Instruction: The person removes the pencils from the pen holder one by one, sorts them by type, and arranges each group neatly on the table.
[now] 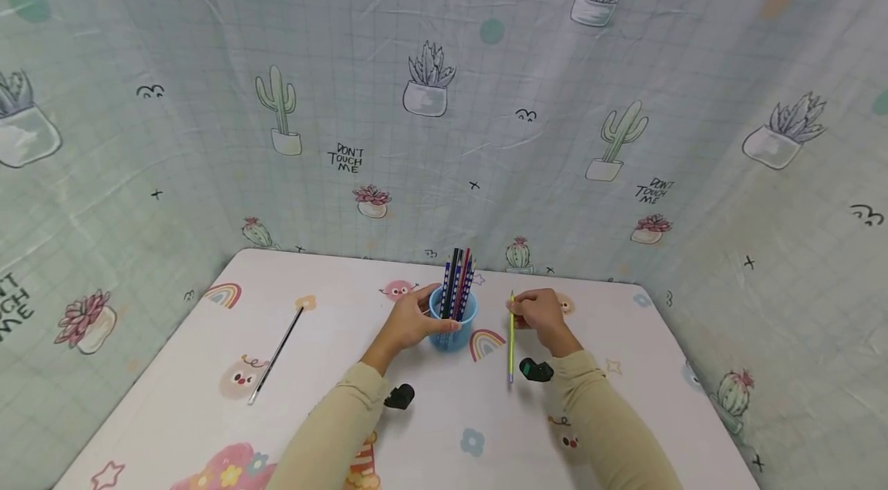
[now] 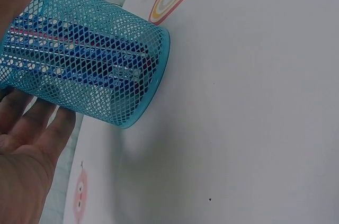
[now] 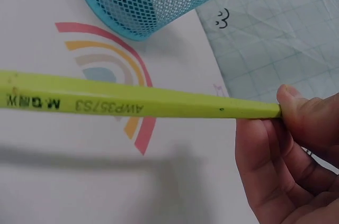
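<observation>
Your right hand (image 1: 541,311) pinches a slim yellow-green pencil (image 1: 511,344) between thumb and fingers; the grip is closed, with only the pencil's thickness between them. You have it near its far end: a short tip shows past your fingers, while most of the shaft runs back toward you, out of the grip, to a purplish end. In the right wrist view your thumb lies on one side of the shaft, your fingers on the other, and dark printing shows along its side.

Your left hand (image 1: 411,320) is spread round a light-blue round mesh cup (image 1: 454,340), thumb on the near side and fingers on the far side, opened about as wide as the cup. Whether its base touches the white printed tabletop (image 1: 437,413) you cannot tell. A bunch of blue-patterned, dark and red pencils (image 1: 458,286) stands in it, above your thumb. The yellow-green pencil is to the right of the cup, apart from it. Well to the left lies a thin black stick with a pale end (image 1: 277,355).
</observation>
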A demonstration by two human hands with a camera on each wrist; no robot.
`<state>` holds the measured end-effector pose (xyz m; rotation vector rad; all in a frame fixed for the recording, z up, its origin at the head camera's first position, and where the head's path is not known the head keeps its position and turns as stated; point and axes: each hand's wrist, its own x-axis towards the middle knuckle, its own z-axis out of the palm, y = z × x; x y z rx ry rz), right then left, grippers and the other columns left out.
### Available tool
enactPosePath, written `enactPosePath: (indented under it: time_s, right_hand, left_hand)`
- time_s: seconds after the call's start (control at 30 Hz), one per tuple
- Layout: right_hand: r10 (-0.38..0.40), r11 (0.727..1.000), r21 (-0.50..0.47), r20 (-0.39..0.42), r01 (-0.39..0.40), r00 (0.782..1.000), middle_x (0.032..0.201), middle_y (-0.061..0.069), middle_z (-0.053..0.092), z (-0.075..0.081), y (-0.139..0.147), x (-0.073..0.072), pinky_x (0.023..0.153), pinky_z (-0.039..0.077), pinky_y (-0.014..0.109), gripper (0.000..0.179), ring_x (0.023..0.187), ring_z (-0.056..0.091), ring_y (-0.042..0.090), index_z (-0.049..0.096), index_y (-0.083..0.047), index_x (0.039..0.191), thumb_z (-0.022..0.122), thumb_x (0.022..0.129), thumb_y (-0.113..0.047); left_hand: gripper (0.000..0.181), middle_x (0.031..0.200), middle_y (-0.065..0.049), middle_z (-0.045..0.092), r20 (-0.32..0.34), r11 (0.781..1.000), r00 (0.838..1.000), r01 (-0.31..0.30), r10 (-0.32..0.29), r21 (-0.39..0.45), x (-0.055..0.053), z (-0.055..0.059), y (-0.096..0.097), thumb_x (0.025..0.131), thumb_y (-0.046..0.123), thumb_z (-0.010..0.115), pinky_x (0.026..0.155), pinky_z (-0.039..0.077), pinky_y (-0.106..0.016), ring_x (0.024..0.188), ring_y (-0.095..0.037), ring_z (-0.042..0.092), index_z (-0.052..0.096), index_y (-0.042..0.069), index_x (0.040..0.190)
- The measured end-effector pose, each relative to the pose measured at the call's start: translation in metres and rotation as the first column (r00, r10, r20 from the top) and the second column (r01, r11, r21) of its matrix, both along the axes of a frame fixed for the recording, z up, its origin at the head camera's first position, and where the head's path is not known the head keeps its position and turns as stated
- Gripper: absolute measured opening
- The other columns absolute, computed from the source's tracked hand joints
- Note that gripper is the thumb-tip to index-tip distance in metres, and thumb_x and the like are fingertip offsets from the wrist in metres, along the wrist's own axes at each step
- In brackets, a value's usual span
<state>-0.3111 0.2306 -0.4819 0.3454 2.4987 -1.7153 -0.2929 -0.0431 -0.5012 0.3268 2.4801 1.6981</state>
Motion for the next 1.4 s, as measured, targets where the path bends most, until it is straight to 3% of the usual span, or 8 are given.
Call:
enactPosePath:
  time_s: [0.2,0.4,0.53,0.87,1.4]
  right_hand:
    - [0.028,0.999,0.024,0.049,-0.029,0.998,0.077,0.007,0.067,-0.008,0.0,0.0,0.059,0.059,0.027,0.021,0.061,0.061,0.013,0.071,0.005,0.1,0.073,0.088,-0.012]
    - [-0.004,0.998,0.057,0.069,0.0,0.998,0.076,0.006,0.065,-0.013,0.007,0.002,0.057,0.058,0.025,0.019,0.061,0.06,0.013,0.071,0.004,0.099,0.073,0.087,-0.011]
    - [0.028,0.999,0.035,0.091,-0.031,0.995,0.074,0.006,0.066,-0.017,0.006,0.002,0.057,0.059,0.026,0.02,0.06,0.06,0.012,0.071,0.006,0.098,0.074,0.086,-0.011]
    - [0.066,0.996,0.057,0.099,-0.072,0.993,0.073,0.006,0.066,-0.028,0.001,0.001,0.057,0.058,0.029,0.018,0.06,0.061,0.014,0.072,0.003,0.095,0.076,0.085,-0.012]
    - [0.072,0.985,0.147,0.122,-0.09,0.99,0.071,0.008,0.069,-0.032,-0.002,0.002,0.054,0.056,0.026,0.018,0.055,0.063,0.013,0.072,0.001,0.09,0.079,0.082,-0.013]
  left_hand:
    - [0.097,0.137,-0.003,0.062,0.024,1.0,1.0,-0.019,0.019,-0.001,0.001,-0.002,0.001,0.063,0.051,0.089,0.109,0.047,-0.044,0.129,-0.025,0.058,0.049,0.021,0.146]
    - [0.094,0.14,-0.004,0.06,0.023,1.0,1.0,0.017,-0.017,-0.004,0.0,-0.002,0.01,0.068,0.051,0.087,0.108,0.047,-0.044,0.13,-0.027,0.057,0.046,0.021,0.148]
    - [0.093,0.139,-0.003,0.061,0.04,1.0,0.999,-0.007,0.007,0.001,0.002,-0.001,0.008,0.067,0.046,0.089,0.108,0.047,-0.045,0.13,-0.027,0.057,0.048,0.021,0.147]
    - [0.096,0.137,-0.002,0.062,0.025,1.0,1.0,-0.017,0.017,-0.002,0.003,0.001,0.001,0.062,0.051,0.09,0.109,0.047,-0.043,0.13,-0.026,0.057,0.05,0.022,0.145]
    - [0.097,0.138,-0.004,0.062,0.024,1.0,0.999,-0.021,0.021,-0.001,0.003,0.002,0.0,0.064,0.052,0.089,0.11,0.046,-0.044,0.13,-0.026,0.057,0.048,0.021,0.146]
